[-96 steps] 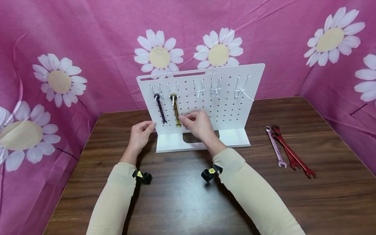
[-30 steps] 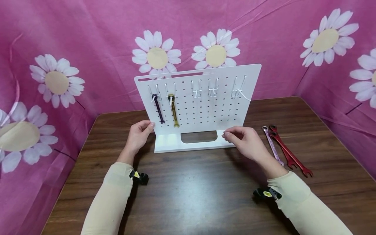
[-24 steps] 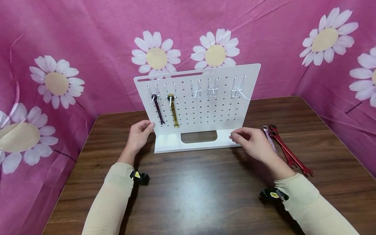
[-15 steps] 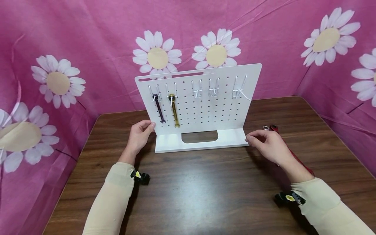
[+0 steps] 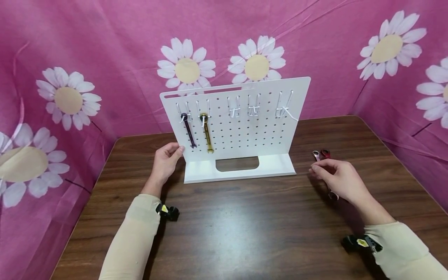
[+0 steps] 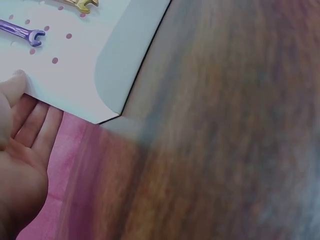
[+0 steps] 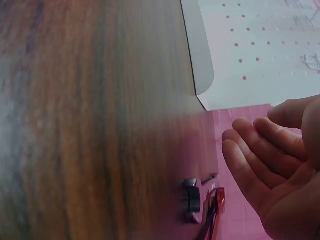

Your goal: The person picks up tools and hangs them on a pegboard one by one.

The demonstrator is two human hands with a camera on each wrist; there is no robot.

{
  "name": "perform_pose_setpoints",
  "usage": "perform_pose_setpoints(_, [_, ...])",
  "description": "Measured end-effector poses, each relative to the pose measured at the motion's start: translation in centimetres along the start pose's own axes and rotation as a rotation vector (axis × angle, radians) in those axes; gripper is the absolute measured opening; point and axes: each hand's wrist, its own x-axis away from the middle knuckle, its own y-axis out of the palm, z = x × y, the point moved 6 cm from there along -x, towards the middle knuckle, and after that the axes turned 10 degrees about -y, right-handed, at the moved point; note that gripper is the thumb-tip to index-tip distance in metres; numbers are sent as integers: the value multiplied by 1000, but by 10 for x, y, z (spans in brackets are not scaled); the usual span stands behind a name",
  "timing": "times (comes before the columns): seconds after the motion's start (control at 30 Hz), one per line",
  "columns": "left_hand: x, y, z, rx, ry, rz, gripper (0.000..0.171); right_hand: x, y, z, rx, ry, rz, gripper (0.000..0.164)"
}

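Right hand [image 5: 341,181] had swung right, away from pegboard [image 5: 234,151], fingers loosely curved, holding nothing, near pink wrench [image 5: 317,157] on table's right side. Left hand [image 5: 165,159] pinched board's left edge. Attention apparently shifted from hung purple wrench [image 5: 189,134] and gold wrench [image 5: 208,138] to loose ones.

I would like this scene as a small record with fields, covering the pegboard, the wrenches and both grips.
Board: white pegboard, standing on wooden table
Left grip: pinches the pegboard's left edge, thumb in front
Right grip: holds nothing, near the wrenches on the table
Hung: purple combination wrench, gold combination wrench
Bare hooks: three, right of the gold one
On table: pink combination wrench, red wrench, both partly hidden by the right grip
Backdrop: pink, daisy-printed cloth
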Motion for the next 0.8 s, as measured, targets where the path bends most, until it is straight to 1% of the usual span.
perform_pose_setpoints(0.23, [-1,-1,-1,-62,-72,8,29,2,-8,6,25,14,15,24])
perform_pose_setpoints(0.4, [0,-1,-2,-89,-96,9,29,5,-15,13,77,63,18,26])
perform_pose_setpoints(0.53, [0,0,-4,-89,-104,9,29,6,-19,21,129,94,-6,27])
perform_pose_setpoints(0.7, [-2,0,-4,-68,-86,12,29,4,-21,29,191,78,-27,26])
perform_pose_setpoints(0.8, [-3,-1,-5,-77,-94,16,29,1,-17,32,219,64,-56,24])
